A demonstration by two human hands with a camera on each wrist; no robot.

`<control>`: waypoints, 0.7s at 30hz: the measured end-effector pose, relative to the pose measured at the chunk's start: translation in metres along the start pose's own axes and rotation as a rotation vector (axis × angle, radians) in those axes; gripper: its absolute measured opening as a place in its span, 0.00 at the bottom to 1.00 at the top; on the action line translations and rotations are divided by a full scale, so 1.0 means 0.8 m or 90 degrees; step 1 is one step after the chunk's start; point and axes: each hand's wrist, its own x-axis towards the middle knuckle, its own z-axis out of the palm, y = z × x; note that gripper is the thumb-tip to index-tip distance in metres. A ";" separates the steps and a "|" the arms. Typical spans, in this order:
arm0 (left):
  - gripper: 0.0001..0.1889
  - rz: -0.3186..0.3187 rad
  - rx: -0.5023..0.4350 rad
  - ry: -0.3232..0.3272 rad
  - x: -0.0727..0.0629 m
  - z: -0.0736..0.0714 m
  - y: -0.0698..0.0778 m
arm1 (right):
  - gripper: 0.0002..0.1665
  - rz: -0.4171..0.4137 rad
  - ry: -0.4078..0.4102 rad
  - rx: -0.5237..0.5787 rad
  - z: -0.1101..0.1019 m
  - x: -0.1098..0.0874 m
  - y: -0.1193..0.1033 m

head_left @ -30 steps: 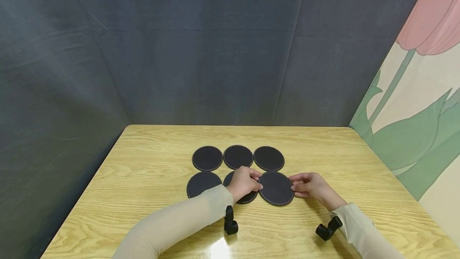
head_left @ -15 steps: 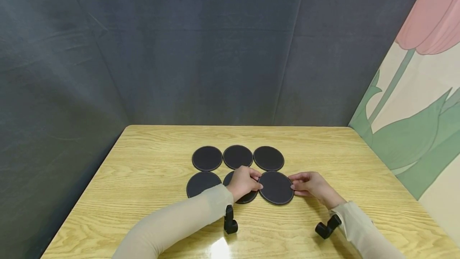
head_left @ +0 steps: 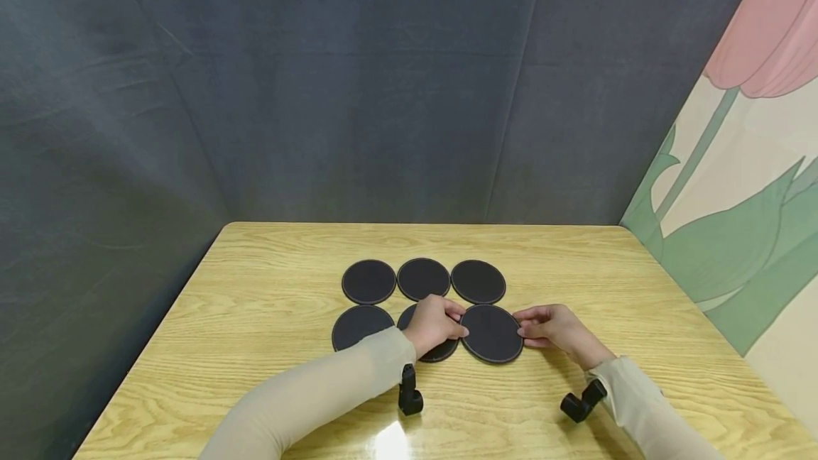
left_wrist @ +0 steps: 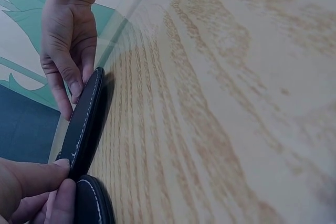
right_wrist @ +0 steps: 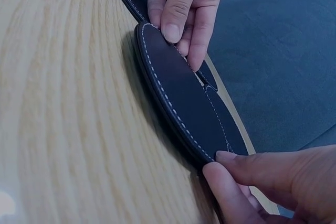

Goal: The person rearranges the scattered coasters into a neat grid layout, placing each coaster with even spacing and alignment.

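Observation:
A round black coaster [head_left: 491, 333] with pale stitching round its edge is held between both hands at the front right of two rows of coasters. My left hand [head_left: 436, 327] pinches its left edge, thumb on top, and partly covers the front middle coaster [head_left: 441, 351]. On the opposite edge my right hand [head_left: 556, 332] pinches with thumb and fingers. In the right wrist view the held coaster [right_wrist: 176, 90] shows a dark shadow along its near side, close over the table. Its rim is near the back right coaster [head_left: 478, 281].
A back left coaster [head_left: 368, 281] and back middle coaster [head_left: 424, 278] lie flat on the wooden table [head_left: 255, 289]. The front left coaster [head_left: 361, 326] is partly behind the left sleeve [head_left: 332, 385]. A dark curtain [head_left: 383, 91] stands behind; a flower-painted wall [head_left: 735, 233] is at right.
Hardly anything differs: both hands keep their pinch on the coaster in the same place, and the other coasters stay where they were.

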 end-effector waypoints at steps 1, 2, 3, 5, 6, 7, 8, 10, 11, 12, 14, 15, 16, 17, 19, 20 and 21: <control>0.18 0.000 0.002 0.000 0.000 0.000 0.000 | 0.24 0.002 0.002 0.001 0.000 0.000 0.000; 0.18 0.001 0.007 0.001 0.000 0.000 0.000 | 0.24 0.001 0.001 0.000 0.000 0.000 0.000; 0.18 0.000 0.011 0.001 0.000 0.000 0.000 | 0.24 0.000 0.001 -0.003 0.000 0.000 0.000; 0.18 0.000 0.021 0.002 0.000 0.000 0.000 | 0.24 -0.004 -0.003 -0.011 0.000 0.000 0.000; 0.18 0.001 0.026 0.003 0.000 0.000 0.000 | 0.23 -0.007 -0.004 -0.016 0.000 0.000 0.000; 0.18 0.003 0.032 0.004 0.001 0.000 -0.001 | 0.23 -0.010 -0.007 -0.022 -0.001 0.000 0.000; 0.18 0.004 0.036 0.005 0.001 0.000 -0.001 | 0.23 -0.011 -0.007 -0.024 -0.001 0.000 0.001; 0.18 0.005 0.037 0.005 0.002 0.000 -0.001 | 0.23 -0.011 -0.004 -0.025 -0.001 0.000 0.001; 0.18 0.004 0.038 0.005 0.002 0.000 -0.002 | 0.23 -0.009 -0.003 -0.025 -0.001 0.000 0.001; 0.18 0.004 0.037 0.005 0.002 0.000 -0.002 | 0.23 -0.009 -0.002 -0.025 -0.001 0.000 0.001; 0.18 0.004 0.039 0.005 0.003 0.001 -0.003 | 0.23 -0.007 -0.001 -0.024 -0.001 0.000 0.001; 0.18 0.004 0.039 0.005 0.004 0.001 -0.003 | 0.23 -0.007 -0.002 -0.024 -0.001 0.000 0.001; 0.18 0.003 0.037 0.004 0.004 0.001 -0.003 | 0.23 -0.006 -0.003 -0.023 -0.002 0.000 0.001; 0.18 0.003 0.034 0.004 0.004 0.002 -0.004 | 0.23 -0.004 -0.003 -0.018 -0.002 0.001 0.001; 0.18 0.003 0.030 0.002 0.005 0.002 -0.003 | 0.23 -0.001 -0.001 -0.007 -0.002 0.001 0.001; 0.18 0.004 0.028 0.001 0.005 0.002 -0.003 | 0.23 0.002 0.000 0.000 -0.002 0.001 0.001; 0.18 0.004 0.028 0.001 0.005 0.002 -0.003 | 0.23 0.001 -0.001 0.000 -0.002 0.001 0.001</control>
